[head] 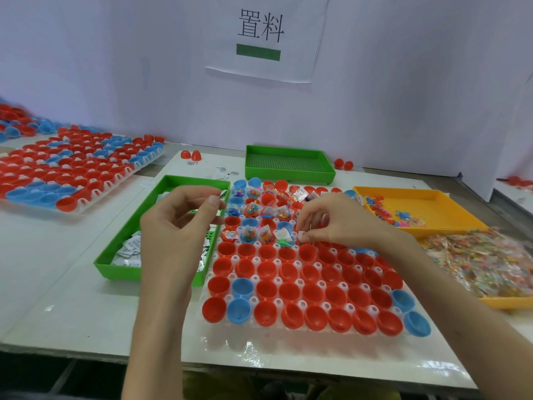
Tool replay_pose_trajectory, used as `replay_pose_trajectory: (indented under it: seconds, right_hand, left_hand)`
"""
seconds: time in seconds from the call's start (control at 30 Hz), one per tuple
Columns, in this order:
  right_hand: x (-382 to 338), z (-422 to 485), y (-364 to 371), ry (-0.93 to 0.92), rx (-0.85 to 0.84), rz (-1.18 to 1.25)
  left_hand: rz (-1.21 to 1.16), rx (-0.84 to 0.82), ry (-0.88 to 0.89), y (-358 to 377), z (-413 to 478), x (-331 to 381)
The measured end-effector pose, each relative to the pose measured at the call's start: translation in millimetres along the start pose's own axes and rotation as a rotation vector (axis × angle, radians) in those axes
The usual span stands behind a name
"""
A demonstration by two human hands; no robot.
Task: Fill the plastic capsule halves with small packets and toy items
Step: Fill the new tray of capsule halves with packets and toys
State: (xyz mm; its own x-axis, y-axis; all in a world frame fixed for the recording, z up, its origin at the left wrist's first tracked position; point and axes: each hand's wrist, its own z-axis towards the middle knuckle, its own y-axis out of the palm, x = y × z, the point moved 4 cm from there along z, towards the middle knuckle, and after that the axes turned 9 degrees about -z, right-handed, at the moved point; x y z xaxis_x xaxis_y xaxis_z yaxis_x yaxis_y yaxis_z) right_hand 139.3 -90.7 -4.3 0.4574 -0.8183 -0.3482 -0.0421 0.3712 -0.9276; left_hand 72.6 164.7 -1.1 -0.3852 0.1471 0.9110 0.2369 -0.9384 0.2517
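Capsule halves [313, 293], red + blue, sit open-side up in clear holder tray [245, 346] at table [72, 284] front; far rows already filled. R hand [334, 223] pinches white packet [302, 235] w/ thumb + fingertips over mid-tray. L hand [178, 223] curled, pinching grey-white packets [222, 195] above green tray [115, 255].

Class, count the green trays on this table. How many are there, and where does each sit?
2. The near green tray, holding white packets, lies partly behind the left hand. The far green tray sits back by the wall. No others show.
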Motion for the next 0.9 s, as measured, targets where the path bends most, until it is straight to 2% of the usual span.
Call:
replay_pose_trajectory:
  seconds: [0.17, 0.23, 0.3, 0.37, 0.43, 0.53, 0.6, 0.77, 0.9]
  right_hand:
    - [-1.0, -5.9, -8.9, 0.001, 0.061, 0.08]
    - [6.2, -9.1, -20.5, 0.043, 0.143, 0.079]
    - [23.0, -13.2, -38.7, 0.124, 0.276, 0.028]
    - [50.2, -19.5, -55.1, 0.251, 0.385, -0.012]
    - [85.5, -26.9, -63.3, 0.434, 0.425, -0.066]
    - [135.0, -38.0, -55.3, 0.706, 0.252, -0.184]
    - [152.1, -46.1, -41.3, 0.794, 0.112, -0.226]
    - [160.7, -55.5, -30.2, 0.76, 0.292, -0.159]
    - [156.7, -56.1, -32.9, 0.726, 0.3, -0.162]
  left_hand:
    - [0.077, 0.03, 0.018, -8.7, 4.4, -5.3]
    - [0.26, 0.057, 0.058, -18.0, 7.2, -9.0]
    - [0.517, 0.054, 0.04, -29.4, 10.5, -15.9]
    - [0.683, -0.01, -0.081, -36.8, 13.3, -25.7]
    - [0.834, -0.059, -0.184, -37.6, 13.6, -32.4]
    - [0.979, -0.067, -0.222, -30.8, 11.8, -36.6]
    - [1.015, -0.023, -0.212, -28.0, 10.2, -37.7]
    - [1.009, 0.045, -0.206, -26.9, 7.6, -39.8]
    - [0.982, 0.033, -0.207, -25.8, 8.9, -37.0]
